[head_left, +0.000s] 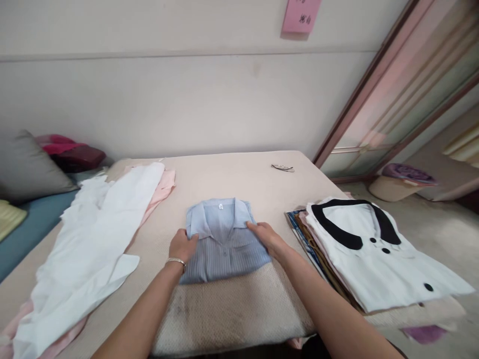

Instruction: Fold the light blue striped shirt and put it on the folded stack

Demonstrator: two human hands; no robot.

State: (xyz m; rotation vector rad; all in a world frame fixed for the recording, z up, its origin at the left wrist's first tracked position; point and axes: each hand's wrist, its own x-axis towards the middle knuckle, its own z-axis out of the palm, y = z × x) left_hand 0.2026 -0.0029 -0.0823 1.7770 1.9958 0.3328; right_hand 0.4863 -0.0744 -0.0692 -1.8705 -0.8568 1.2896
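Folded blue striped shirt (224, 242) lay collar-up at the middle of the beige padded table (232, 309), square to the near edge. Left hand (182, 245) rested flat on the shirt's left edge, fingers spread onto the cloth just below the collar; a thin bracelet (175, 260) sat on that wrist. Right hand (266, 237) lay flat on the shirt's right edge, fingertips touching the collar's right side. Hands were apart, one to each side of the shirt, both pressing down rather than clasping; neither closed on the fabric.

To the left, loose white garments (93, 249) lay spread over a pale pink one (164, 184), well apart from the shirt. To the right, a stack of folded clothes (325, 264) topped by a white top with black collar and buttons (374, 254), near the right forearm. A small dark object (283, 168) at the table's far side, too small to tell. Grey cushion (30, 167) at far left
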